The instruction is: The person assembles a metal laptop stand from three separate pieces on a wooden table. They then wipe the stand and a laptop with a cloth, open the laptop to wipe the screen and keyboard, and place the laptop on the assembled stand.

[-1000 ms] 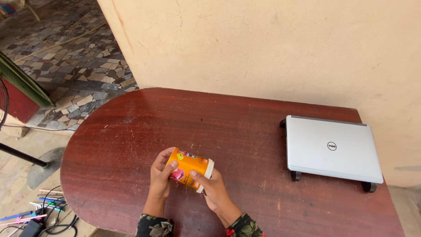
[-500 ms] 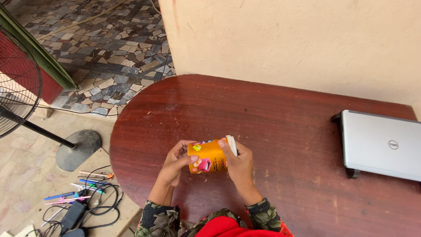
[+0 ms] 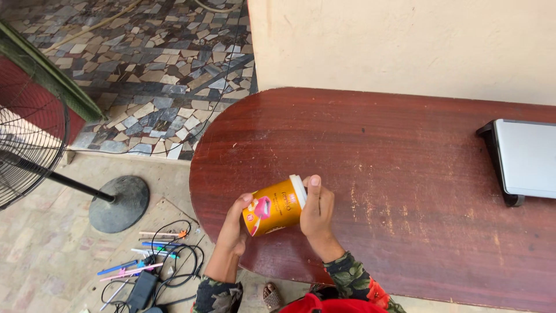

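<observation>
Here I hold an orange jar [image 3: 273,207] on its side between both hands, above the near rounded end of the tabletop [image 3: 394,174] and not resting on it. My left hand [image 3: 234,229] is wrapped around the jar's base end, thumb laid over the printed label, which keeps the body from turning. My right hand [image 3: 315,211] is closed on the other end, fingers curled behind the white lid [image 3: 299,190] and thumb pointing up beside it, a grip suited to twisting the lid against the steadied body. The jar tilts slightly, lid end higher. A grey laptop [image 3: 530,157] lies shut at the far right of the tabletop, well apart from the jar. On the floor to the left stands a fan [image 3: 35,145] on a round base, with cables [image 3: 168,261] and pens [image 3: 124,269] near it.
</observation>
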